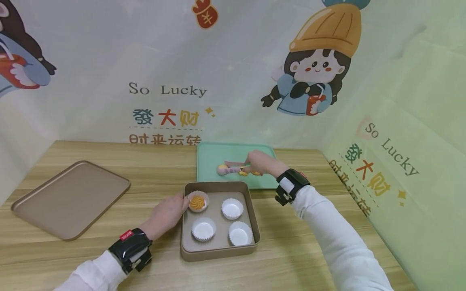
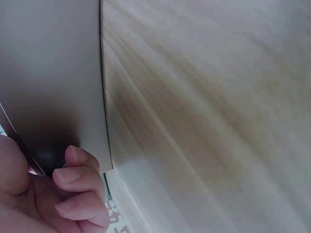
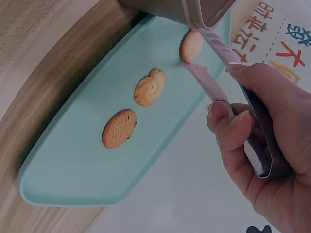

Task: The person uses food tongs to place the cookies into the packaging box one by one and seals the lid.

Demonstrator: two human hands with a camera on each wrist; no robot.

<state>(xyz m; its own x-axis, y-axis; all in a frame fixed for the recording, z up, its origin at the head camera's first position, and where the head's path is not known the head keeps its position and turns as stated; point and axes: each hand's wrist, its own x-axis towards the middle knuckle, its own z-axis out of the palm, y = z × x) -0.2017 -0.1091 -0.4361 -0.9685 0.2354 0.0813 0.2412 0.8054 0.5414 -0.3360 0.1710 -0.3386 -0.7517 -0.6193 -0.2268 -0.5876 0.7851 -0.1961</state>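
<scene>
My right hand [image 1: 263, 162] holds pink-tipped tongs [image 3: 210, 85] over the mint green tray [image 3: 63, 165]. The tips stand about an oval cookie [image 3: 192, 46]; whether they pinch it I cannot tell. Two more cookies lie on that tray, a swirled one [image 3: 149, 88] and a flat oval one [image 3: 119, 129]. My left hand [image 1: 166, 215] grips the left wall of a square brown baking pan [image 1: 218, 254], fingers outside and thumb at the rim. Inside the pan, a swirl cookie [image 1: 198, 203] sits in a white paper cup at the back left, beside three empty paper cups [image 1: 232, 208].
A flat brown tray [image 1: 73, 198] lies on the wooden table [image 1: 153, 165] at the left. The green tray stands right behind the pan, close to its back rim. A printed cloth [image 1: 236, 68] hangs along the table's back and right sides.
</scene>
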